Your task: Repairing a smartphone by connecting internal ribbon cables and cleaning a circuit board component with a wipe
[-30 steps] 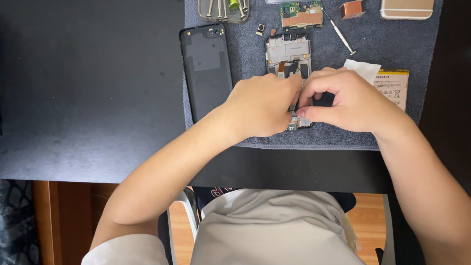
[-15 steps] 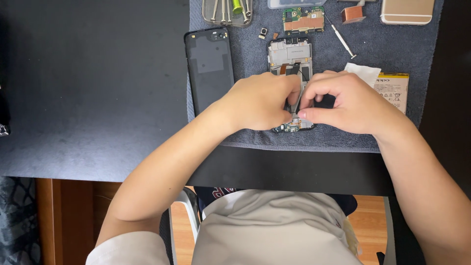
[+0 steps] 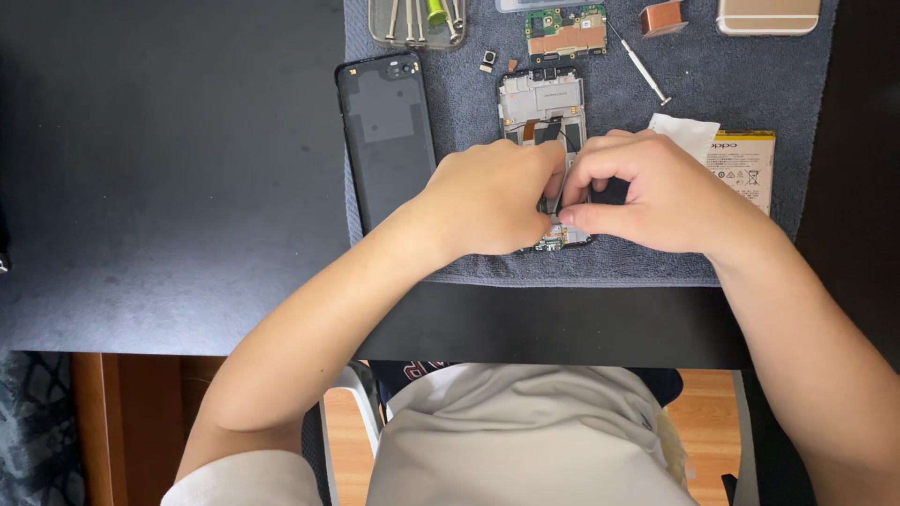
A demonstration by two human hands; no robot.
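I see my left hand (image 3: 492,197) and right hand (image 3: 656,192) pressed close together over the opened phone frame (image 3: 544,103) on the grey towel (image 3: 619,262). Their fingertips pinch a small part at the frame's lower half; I cannot tell what it is. Left of it lies the black back cover (image 3: 386,131). Farther off, a clear tray (image 3: 417,21) holds screwdriver bits, beside a circuit board (image 3: 565,30).

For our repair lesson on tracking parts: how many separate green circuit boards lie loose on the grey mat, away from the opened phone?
1. The green circuit board lies at the mat's top edge, above the opened phone. Others may be hidden under the left hand and right hand.
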